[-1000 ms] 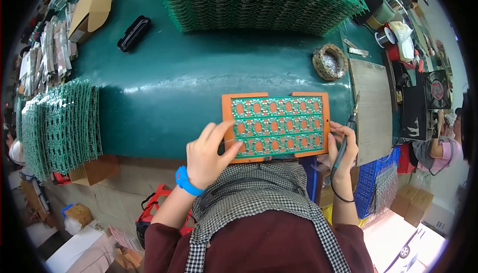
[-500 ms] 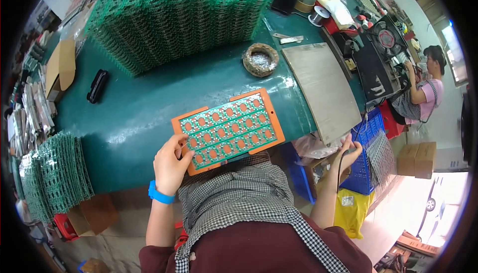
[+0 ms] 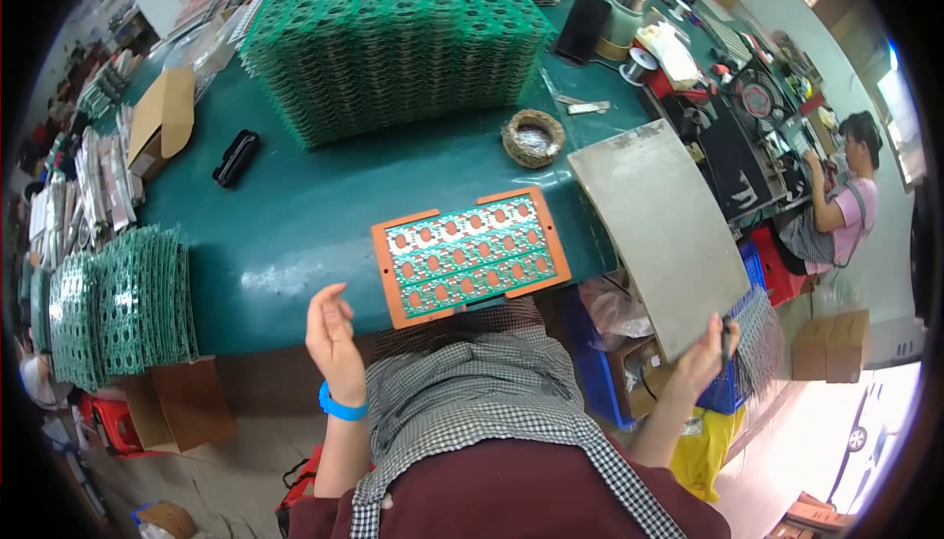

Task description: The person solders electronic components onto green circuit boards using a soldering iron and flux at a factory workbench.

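An orange frame (image 3: 391, 288) lies near the table's front edge with a green circuit board panel (image 3: 472, 252) in it. The panel has rows of round orange openings. My left hand (image 3: 336, 347), a blue band on its wrist, hovers just left of the frame, open and holding nothing. Off to the right, beside the near end of a flat grey board (image 3: 661, 234), my right hand (image 3: 700, 360) is closed on a slim black tool (image 3: 728, 340). Fingers hide most of this tool, so its kind cannot be made out.
A tall stack of green circuit panels (image 3: 393, 67) stands at the back, and another stack (image 3: 123, 308) at the left. A brown tape roll (image 3: 533, 139), black case (image 3: 236, 158) and solder spool (image 3: 637, 68) share the green table. A co-worker (image 3: 841, 195) sits at far right.
My left hand has let go of the orange frame's left edge and drawn back. My right hand, with the black tool, has moved slightly right and down. The view has shifted.
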`<state>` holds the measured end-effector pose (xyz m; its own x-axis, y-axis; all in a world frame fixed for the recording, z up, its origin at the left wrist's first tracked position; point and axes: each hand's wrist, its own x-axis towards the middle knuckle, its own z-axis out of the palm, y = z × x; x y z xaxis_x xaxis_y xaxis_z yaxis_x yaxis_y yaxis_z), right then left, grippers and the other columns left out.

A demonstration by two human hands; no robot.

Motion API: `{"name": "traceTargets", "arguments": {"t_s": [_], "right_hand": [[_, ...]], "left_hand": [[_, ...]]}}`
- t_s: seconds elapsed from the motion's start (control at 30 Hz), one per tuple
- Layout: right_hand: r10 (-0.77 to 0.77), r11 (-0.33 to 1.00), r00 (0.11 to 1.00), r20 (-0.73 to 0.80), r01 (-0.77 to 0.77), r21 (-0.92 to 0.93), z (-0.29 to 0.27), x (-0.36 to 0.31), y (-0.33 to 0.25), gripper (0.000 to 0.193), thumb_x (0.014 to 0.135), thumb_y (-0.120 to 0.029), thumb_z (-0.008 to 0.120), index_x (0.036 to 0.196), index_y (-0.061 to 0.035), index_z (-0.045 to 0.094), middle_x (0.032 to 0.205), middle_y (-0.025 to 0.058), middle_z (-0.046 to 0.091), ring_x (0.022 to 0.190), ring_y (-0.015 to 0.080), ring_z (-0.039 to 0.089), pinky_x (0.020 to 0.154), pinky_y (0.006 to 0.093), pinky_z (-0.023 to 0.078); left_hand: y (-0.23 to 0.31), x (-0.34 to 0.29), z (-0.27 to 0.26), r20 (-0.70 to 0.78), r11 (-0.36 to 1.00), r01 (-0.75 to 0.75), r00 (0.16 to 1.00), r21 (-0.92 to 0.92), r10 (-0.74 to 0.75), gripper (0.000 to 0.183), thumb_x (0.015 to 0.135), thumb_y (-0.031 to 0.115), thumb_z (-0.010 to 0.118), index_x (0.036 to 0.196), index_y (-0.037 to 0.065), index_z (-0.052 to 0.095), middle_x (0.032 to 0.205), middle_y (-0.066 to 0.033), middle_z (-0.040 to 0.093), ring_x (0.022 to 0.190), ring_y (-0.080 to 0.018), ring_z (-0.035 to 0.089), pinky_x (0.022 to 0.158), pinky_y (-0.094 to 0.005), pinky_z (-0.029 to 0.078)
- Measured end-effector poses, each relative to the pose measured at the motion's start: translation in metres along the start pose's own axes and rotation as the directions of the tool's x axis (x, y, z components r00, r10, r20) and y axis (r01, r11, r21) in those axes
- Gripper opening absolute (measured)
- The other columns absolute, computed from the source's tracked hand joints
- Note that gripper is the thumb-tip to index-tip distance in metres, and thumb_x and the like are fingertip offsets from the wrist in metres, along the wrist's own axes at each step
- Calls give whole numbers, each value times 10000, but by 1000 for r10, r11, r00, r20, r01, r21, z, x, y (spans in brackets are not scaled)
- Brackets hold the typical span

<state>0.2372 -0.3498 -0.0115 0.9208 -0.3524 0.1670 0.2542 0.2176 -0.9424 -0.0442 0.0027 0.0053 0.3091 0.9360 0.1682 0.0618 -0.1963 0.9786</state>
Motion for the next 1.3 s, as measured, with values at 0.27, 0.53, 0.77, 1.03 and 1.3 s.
{"name": "traceTargets", "arguments": {"t_s": [0.27,0.53,0.77,1.03,1.3], "right_hand": [[75,917,787,612,186,-353,105,-45,-44,194,830,23,558,979,-58,464,971,48,544,944,146,510,833,271,412],[-61,710,397,916,663,-240,178,-60,27,175,871,-40,579,1028,-47,502,904,210,597,822,393,609,705,391,487],[111,641,381,918,678,-359,182,-67,18,143,907,-130,537,1027,-78,481,958,170,611,839,408,601,664,449,482],[184,626,395,900,659,-417,169,-57,18,130,901,-99,545,1007,-64,478,1004,180,617,863,381,626,701,405,499],[119,993,827,549,-90,-80,31,22,-2,245,841,-11,551,1005,-92,388,1336,244,476,1227,262,464,1060,396,326]], "left_hand": [[29,8,7,414,819,452,861,-354,-296,410,1027,239,335,1334,-14,431,991,-50,628,591,-35,420,526,-201,372],[-4,22,23,197,659,-39,966,751,-168,385,950,142,431,1304,-9,431,750,-274,611,711,-433,602,634,-523,458],[-9,27,18,188,584,-64,970,809,-154,398,957,149,417,1325,-2,404,716,-236,622,653,-420,599,602,-521,444],[-10,18,22,209,591,-93,969,802,-132,389,961,146,426,1317,-12,424,742,-237,623,672,-414,603,580,-477,441],[39,12,33,238,993,62,968,103,-85,264,980,100,393,1171,-5,542,633,7,395,572,-55,322,502,-240,286]]}}
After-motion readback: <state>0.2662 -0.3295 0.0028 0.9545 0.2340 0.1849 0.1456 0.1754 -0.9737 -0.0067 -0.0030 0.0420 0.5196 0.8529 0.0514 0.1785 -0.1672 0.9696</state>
